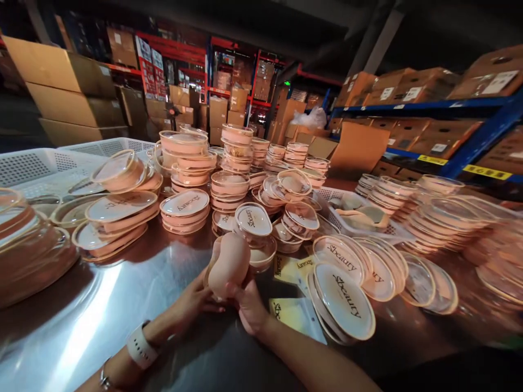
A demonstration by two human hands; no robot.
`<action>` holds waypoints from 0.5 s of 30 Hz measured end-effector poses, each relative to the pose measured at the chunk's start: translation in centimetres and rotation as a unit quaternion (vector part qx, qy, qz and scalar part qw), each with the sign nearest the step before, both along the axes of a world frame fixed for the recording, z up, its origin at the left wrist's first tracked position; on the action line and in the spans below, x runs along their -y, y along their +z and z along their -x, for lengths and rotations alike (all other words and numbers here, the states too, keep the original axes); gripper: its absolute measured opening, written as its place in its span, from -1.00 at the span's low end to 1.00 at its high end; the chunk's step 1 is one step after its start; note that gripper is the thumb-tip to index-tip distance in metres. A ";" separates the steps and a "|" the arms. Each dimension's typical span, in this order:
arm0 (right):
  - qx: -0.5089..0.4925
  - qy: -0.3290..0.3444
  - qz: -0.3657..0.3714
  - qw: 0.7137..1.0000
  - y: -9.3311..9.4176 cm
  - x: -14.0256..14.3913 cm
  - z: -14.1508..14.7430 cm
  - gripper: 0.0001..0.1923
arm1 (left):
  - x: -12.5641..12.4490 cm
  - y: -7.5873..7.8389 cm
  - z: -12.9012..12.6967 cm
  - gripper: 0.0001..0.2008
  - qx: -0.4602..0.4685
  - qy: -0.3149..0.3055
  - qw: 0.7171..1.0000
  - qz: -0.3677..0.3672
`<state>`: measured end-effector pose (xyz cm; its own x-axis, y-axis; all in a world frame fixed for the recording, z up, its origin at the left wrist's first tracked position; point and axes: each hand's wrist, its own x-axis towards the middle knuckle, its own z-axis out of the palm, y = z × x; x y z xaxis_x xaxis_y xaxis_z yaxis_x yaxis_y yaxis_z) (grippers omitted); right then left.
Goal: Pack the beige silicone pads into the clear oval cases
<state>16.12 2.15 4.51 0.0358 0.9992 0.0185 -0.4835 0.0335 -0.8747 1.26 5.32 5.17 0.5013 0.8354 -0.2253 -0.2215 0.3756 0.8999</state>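
Both hands hold one pink puff (229,264) upright just above the counter (122,305); left hand (192,302) cups its bottom, right hand (249,310) pinches from below; its long side points up; lids (345,296) to the right say "Sbeauty", a case (253,220) just behind it says "Lameya"

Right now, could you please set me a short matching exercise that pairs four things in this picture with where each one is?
Things:
1. peach sponge
2. white basket
3. blue rack
4. watch

Places:
A. far right, carrying cardboard boxes
B. on the left hand's wrist
C. far left of the table
D. held in both hands, the right hand beneath

Pairs: 1-D, 2-C, 3-A, 4-B
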 end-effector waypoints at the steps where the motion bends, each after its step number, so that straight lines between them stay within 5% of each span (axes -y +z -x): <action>1: -0.010 0.007 0.008 1.000 0.1 0.0 0.0 -0.14 | 0.1 0.1 0.1 -0.22 -0.025 -0.013 1.000 -0.013; 8: -0.050 0.049 0.032 0.997 0.2 -0.7 -0.3 -0.26 | -0.3 0.7 1.3 0.02 -0.116 -0.001 0.986 -0.116; 11: -0.046 0.073 0.080 0.993 -0.2 -1.4 -0.9 -0.30 | -0.7 0.4 2.2 -0.23 -0.168 0.055 0.955 -0.239; 13: -0.048 0.091 0.115 0.988 -0.4 -1.9 -1.2 -0.24 | -0.2 0.3 2.2 -0.61 -0.236 0.184 0.867 -0.398; 15: -0.053 0.119 0.136 0.982 -0.4 -2.2 -1.4 -0.11 | 1.1 0.5 1.4 -0.84 -0.263 0.266 0.716 -0.590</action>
